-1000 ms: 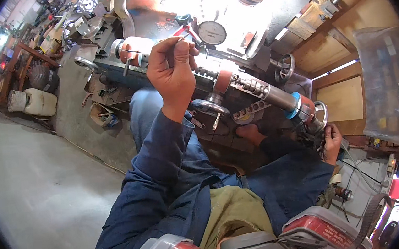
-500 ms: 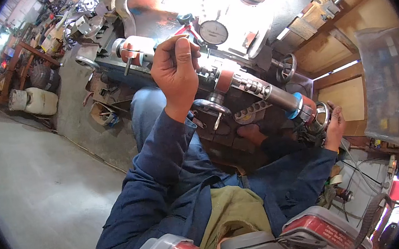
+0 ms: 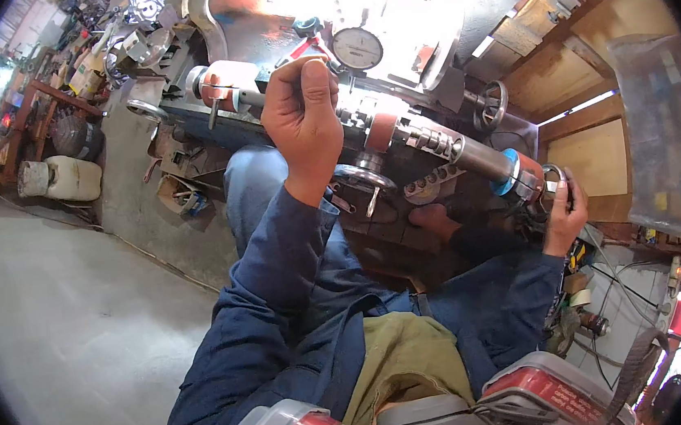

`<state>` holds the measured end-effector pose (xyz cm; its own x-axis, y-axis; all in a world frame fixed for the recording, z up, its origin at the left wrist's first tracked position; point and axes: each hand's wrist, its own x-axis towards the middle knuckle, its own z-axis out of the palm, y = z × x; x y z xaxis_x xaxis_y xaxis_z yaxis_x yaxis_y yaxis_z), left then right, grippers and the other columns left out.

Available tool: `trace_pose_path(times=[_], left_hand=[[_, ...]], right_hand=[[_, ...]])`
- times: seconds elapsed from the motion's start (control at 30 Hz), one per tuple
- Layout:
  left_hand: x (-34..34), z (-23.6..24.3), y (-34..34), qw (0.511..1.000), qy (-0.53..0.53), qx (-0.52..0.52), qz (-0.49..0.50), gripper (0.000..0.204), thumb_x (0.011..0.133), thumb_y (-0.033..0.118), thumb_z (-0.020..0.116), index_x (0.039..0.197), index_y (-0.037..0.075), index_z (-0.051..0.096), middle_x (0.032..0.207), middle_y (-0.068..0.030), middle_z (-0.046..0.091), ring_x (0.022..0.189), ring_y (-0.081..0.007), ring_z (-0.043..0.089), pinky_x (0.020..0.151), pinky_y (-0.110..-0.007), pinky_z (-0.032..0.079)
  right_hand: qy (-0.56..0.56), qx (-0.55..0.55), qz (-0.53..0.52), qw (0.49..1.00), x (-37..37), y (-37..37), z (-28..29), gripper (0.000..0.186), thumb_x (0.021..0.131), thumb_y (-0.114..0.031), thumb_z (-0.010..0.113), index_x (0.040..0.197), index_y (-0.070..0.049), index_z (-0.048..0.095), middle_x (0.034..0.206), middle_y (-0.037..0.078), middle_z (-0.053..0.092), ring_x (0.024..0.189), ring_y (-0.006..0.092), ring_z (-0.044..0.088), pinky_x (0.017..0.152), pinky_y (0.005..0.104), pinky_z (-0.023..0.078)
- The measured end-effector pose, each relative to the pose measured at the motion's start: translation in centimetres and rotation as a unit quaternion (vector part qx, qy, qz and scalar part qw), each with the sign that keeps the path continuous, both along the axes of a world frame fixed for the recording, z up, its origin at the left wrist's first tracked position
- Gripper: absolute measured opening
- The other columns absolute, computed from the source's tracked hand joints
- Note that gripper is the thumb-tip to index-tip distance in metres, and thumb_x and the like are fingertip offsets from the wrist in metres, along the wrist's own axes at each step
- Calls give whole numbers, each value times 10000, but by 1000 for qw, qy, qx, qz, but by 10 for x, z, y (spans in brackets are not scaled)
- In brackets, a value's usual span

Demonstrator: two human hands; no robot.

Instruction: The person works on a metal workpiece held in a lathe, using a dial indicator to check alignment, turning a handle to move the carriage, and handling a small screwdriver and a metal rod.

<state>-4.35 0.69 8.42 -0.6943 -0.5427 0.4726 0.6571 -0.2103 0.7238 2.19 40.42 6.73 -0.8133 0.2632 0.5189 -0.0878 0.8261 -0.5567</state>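
My left hand (image 3: 305,122) is raised over the machine bed, its fingers curled and thumb pressed against them. Whatever it pinches is hidden behind the fingers. Just beyond it stands a round white dial gauge (image 3: 358,49), with a red-handled tool (image 3: 310,47) beside it. A shaft with lobes like a camshaft (image 3: 434,141) lies across the machine, passing behind my left hand. At the right end, past an orange collar (image 3: 528,175), my right hand (image 3: 566,214) grips the rim of a small metal handwheel (image 3: 551,176).
A larger handwheel (image 3: 363,177) juts toward my knees; another handwheel (image 3: 491,106) sits behind the shaft. A perforated plate (image 3: 434,184) lies below. Wooden panels (image 3: 585,160) and a hanging plastic sheet (image 3: 657,133) close off the right. A pale gas cylinder (image 3: 71,179) lies at far left.
My right hand has shifted around the small handwheel's rim, its fingers now more upright. My left hand keeps nearly the same closed pose. The whole view has shifted slightly.
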Motion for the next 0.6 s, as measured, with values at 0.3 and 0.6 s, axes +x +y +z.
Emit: trace_pose_path(times=[0.3, 0.6], left_hand=[[-3, -3, 1, 1000, 13, -18, -5, 147, 995, 168, 548, 970, 24, 556, 671, 16, 498, 573, -43, 416, 503, -203, 332], [-4, -5, 6, 998, 1, -64, 14, 144, 1001, 149, 531, 968, 9, 551, 640, 14, 475, 550, -51, 405, 496, -204, 320]], right_hand=[[80, 74, -45, 993, 14, -16, -13, 331, 886, -199, 646, 1172, -34, 665, 1094, 152, 658, 971, 301, 596, 880, 400, 458], [101, 65, -54, 991, 15, -24, -14, 334, 885, -192, 656, 1176, -27, 663, 1041, 156, 653, 965, 310, 592, 865, 402, 459]])
